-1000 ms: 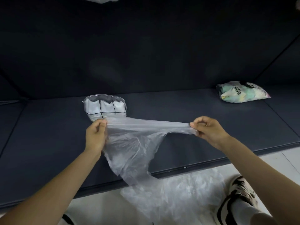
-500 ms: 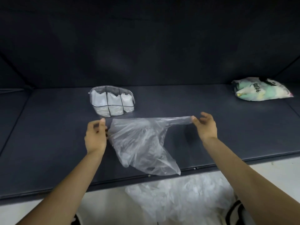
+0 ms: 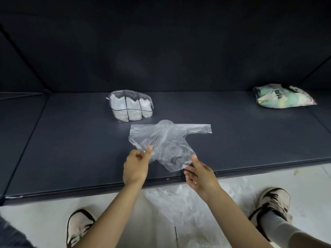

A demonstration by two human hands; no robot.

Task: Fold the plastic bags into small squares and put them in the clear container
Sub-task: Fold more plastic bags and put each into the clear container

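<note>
Clear, crinkled film lies spread on the dark tabletop [image 3: 71, 149]: one plastic bag [image 3: 164, 140], flattened just in front of the clear container [image 3: 131, 106], with a handle strip stretching away to the right of that container. The left hand [image 3: 137, 166] pinches the bag's near-left edge between thumb and fingers. The right hand [image 3: 200, 171] is spread, its fingertips [image 3: 194, 159] at the bag's near-right corner; whether they press the film or only hover at it cannot be told.

The container, divided into compartments, already holds white folded bags [image 3: 132, 109]. Far to the right of the container rests a printed packet [image 3: 284, 96]. Nearer than the container, past the tabletop's edge, a heap of loose bags [image 3: 188, 203] waits on the floor between two shoes.

Judging by the layout, this is the smoothing step, before the first fold. The next move likely calls for pulling the near edge flat, pressing trapped air out, then laying one side over the other in a straight crease. Thin film slips and springs back, so a fold may need holding down.
</note>
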